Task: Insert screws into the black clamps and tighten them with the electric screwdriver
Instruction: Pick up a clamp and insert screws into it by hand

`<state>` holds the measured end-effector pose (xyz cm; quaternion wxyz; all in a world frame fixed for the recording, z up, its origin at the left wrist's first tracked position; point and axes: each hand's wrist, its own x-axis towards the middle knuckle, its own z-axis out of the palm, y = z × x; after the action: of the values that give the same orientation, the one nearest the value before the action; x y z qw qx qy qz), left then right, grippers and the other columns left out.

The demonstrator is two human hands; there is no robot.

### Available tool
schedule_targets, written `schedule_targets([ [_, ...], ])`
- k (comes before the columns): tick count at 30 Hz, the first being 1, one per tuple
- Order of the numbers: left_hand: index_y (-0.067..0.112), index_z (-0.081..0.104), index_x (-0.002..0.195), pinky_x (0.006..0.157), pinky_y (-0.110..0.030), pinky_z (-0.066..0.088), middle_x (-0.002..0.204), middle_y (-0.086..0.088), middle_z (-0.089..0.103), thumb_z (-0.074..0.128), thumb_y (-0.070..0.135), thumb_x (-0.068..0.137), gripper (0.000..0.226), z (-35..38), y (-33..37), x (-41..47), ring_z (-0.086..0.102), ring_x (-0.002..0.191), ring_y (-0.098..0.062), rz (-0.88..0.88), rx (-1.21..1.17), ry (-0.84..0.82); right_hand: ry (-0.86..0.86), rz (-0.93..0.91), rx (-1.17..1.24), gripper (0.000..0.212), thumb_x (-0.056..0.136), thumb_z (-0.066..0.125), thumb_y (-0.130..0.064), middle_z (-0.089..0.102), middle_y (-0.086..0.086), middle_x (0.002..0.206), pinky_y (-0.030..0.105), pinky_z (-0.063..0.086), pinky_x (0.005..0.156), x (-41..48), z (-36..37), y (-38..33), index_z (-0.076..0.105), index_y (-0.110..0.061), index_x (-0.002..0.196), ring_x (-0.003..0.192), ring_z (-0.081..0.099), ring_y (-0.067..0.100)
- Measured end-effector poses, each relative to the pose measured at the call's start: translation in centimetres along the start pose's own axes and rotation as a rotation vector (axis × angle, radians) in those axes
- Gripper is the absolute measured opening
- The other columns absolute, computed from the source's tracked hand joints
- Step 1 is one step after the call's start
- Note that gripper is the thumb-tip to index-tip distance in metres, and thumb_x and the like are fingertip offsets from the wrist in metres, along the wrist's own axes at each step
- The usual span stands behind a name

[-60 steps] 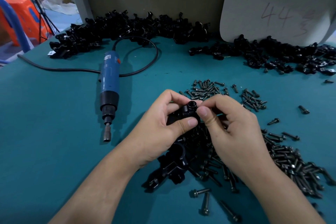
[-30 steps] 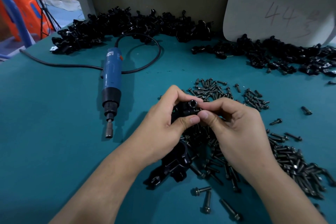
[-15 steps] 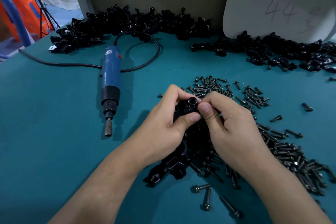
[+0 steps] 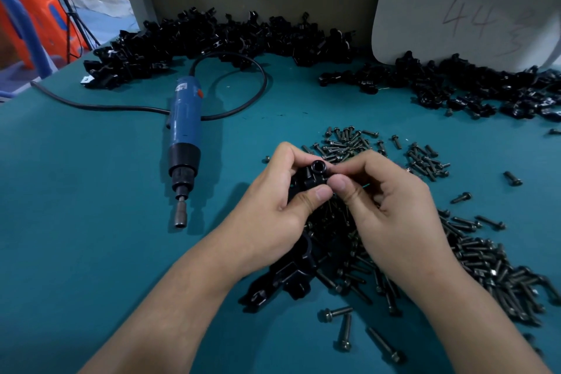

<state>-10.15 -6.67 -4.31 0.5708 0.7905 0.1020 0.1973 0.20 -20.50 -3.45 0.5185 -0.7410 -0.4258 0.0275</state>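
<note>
My left hand (image 4: 273,206) grips a black clamp (image 4: 309,176) above the green table, thumb and fingers curled round its body. A round socket on the clamp points up. My right hand (image 4: 391,209) pinches at the clamp's right side with thumb and forefinger; what it pinches is hidden by the fingertips. The blue electric screwdriver (image 4: 183,133) lies on the table to the left of my hands, bit toward me, untouched. Loose screws (image 4: 485,255) lie scattered under and right of my hands. A few more black clamps (image 4: 291,276) lie below my wrists.
Long heaps of black clamps (image 4: 212,39) run along the back wall, with more at the back right (image 4: 485,88). The screwdriver's black cable (image 4: 243,91) loops behind it. A grey board (image 4: 470,3) marked 44 leans at the back right. An orange stool (image 4: 39,18) stands off the table, left.
Both hands have stayed together on the clamp with small finger shifts at its right side. The screwdriver has not moved; the view shifted slightly.
</note>
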Motion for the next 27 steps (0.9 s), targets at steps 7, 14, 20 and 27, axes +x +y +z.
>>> schedule_targets([
  [7,0.02,0.056,0.117,0.106,-0.036,0.051,0.121,0.013,0.07,0.067,0.014,0.1,0.021,-0.14,-0.27,0.09,0.064,0.12,-0.005,0.006,-0.023,0.004,-0.007,-0.018,0.063,0.018,0.096,0.069,-0.019,0.071,-0.027,0.092,0.011,0.049,0.076,-0.01,-0.1,0.02,0.072,-0.037,0.096,0.091,0.068,-0.001],
  [14,0.014,0.059,0.119,0.11,-0.041,0.049,0.123,0.006,0.071,0.068,0.005,0.098,0.024,-0.29,-0.38,0.19,0.064,0.122,-0.01,0.026,-0.095,0.029,-0.011,0.003,0.143,0.028,0.094,0.069,-0.001,0.073,-0.024,0.099,0.014,0.055,0.085,0.0,0.06,0.31,0.073,-0.027,0.103,0.098,0.07,0.002],
  [20,0.016,0.063,0.138,0.112,-0.027,0.045,0.13,0.007,0.07,0.068,0.005,0.097,0.042,-0.35,-0.15,0.37,0.062,0.125,-0.004,0.075,-0.021,0.007,0.019,0.001,0.051,0.012,0.096,0.067,-0.022,0.072,-0.023,0.101,0.017,0.055,0.081,-0.08,0.06,0.47,0.07,-0.032,0.102,0.098,0.069,0.003],
  [27,0.016,0.063,0.124,0.103,-0.029,0.05,0.116,0.006,0.072,0.068,0.008,0.098,0.027,-0.31,-0.28,0.31,0.066,0.114,-0.011,0.072,-0.033,-0.014,0.016,-0.02,0.029,0.008,0.099,0.063,-0.029,0.071,-0.018,0.096,0.015,0.051,0.075,-0.11,0.3,0.2,0.068,-0.036,0.1,0.094,0.068,0.008],
])
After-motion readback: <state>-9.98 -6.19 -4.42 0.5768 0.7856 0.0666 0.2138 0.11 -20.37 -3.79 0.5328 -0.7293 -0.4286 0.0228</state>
